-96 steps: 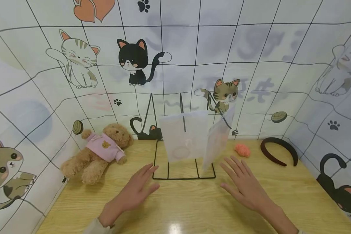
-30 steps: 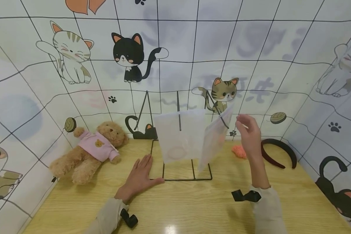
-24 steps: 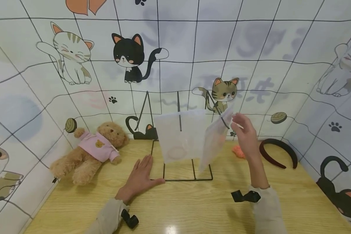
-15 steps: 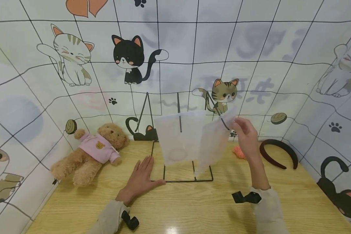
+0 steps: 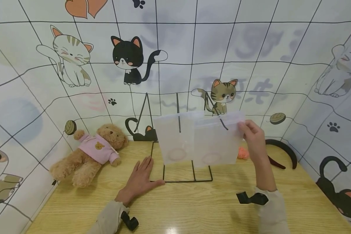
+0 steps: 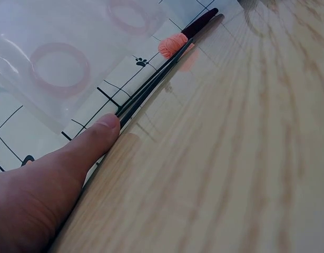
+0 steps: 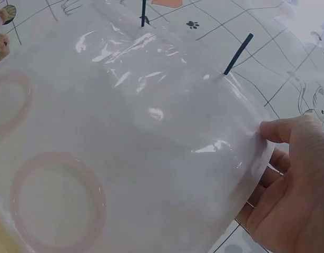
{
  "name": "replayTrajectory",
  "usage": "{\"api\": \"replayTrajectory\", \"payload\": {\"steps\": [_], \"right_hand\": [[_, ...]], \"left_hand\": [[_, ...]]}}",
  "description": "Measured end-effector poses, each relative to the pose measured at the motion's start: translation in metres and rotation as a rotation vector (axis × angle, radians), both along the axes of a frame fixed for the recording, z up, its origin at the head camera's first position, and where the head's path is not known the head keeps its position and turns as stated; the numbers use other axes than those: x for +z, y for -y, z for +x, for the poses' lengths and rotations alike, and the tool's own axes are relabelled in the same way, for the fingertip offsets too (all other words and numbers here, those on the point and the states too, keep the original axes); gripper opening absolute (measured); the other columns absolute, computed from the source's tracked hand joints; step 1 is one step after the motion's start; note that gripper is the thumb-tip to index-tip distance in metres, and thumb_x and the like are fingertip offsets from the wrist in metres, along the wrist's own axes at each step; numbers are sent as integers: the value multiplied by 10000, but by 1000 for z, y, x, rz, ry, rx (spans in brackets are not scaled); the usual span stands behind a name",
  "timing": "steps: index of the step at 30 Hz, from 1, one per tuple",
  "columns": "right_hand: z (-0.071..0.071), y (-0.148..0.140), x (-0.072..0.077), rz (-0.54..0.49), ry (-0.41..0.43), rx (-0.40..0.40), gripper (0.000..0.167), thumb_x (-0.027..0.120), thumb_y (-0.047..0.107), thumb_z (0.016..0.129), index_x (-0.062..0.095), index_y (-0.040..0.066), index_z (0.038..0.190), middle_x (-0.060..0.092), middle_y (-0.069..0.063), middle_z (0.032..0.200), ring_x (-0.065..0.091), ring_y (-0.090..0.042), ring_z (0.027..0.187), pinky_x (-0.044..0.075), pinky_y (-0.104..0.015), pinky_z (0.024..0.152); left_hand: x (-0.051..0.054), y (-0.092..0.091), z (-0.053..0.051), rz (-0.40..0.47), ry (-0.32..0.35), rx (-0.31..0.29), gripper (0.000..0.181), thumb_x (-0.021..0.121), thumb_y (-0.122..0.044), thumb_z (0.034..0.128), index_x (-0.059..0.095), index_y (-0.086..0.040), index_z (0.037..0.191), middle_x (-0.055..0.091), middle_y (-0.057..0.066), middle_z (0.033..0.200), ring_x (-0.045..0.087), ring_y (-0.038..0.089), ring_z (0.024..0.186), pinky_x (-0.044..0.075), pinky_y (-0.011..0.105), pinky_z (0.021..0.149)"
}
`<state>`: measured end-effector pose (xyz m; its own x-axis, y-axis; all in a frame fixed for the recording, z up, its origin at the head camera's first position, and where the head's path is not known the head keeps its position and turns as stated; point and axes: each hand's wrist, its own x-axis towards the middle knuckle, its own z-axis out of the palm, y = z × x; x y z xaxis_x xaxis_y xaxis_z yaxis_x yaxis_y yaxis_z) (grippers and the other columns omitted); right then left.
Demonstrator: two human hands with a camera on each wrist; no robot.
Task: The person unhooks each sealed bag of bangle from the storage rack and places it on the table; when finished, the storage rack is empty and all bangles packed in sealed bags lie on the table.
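Observation:
A black wire display rack [image 5: 187, 181] stands on the table, with two translucent plastic bags on its prongs. My right hand [image 5: 255, 138] pinches the right bag [image 5: 217, 141] at its upper right edge, thumb in front and the other fingers behind, as the right wrist view shows. That bag faces me and overlaps the left bag [image 5: 175, 136]. A pale pink ring [image 7: 101, 203] shows low on each bag. My left hand [image 5: 138, 178] lies with straight fingers along the rack's left side, its thumb touching the front bar of the base.
A teddy bear [image 5: 95, 151] in a pink top lies at the left. Behind my right hand are a coral yarn ball [image 5: 242, 153] and a dark headband [image 5: 283, 149]. Cat-printed walls [image 5: 175, 42] enclose the back and sides.
My left hand has come down against the rack base. My right hand rose, took the right bag's edge and drew it rightward, turning the bag from edge-on to facing me.

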<state>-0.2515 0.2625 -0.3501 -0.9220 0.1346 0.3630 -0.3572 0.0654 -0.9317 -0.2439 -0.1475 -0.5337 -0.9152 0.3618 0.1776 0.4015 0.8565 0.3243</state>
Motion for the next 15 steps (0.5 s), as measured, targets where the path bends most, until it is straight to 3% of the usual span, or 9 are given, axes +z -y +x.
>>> {"api": "replayTrajectory", "payload": {"steps": [7,10,15], "right_hand": [[7,-6,2,91,-26,73,207,557,298,1031,639,153,1152,625,70,1083,599,-82,936,533,-126,827],[8,-6,3,135,-38,76,270,525,313,1043,599,166,1258,620,67,1097,610,-82,930,541,-131,822],[11,-4,4,172,-49,54,285,503,321,1051,574,181,1289,610,65,1103,609,-93,919,551,-143,791]], "left_hand": [[-2,-1,0,5,-10,4,1117,557,-772,833,228,-7,1577,194,163,1658,175,322,1545,106,562,1245],[-3,-1,-1,2,-18,8,1122,550,-778,833,230,0,1575,203,167,1655,184,322,1543,111,560,1245],[-2,-2,-1,-6,-11,15,1132,547,-782,832,222,7,1575,202,173,1654,179,320,1545,111,551,1248]]}}
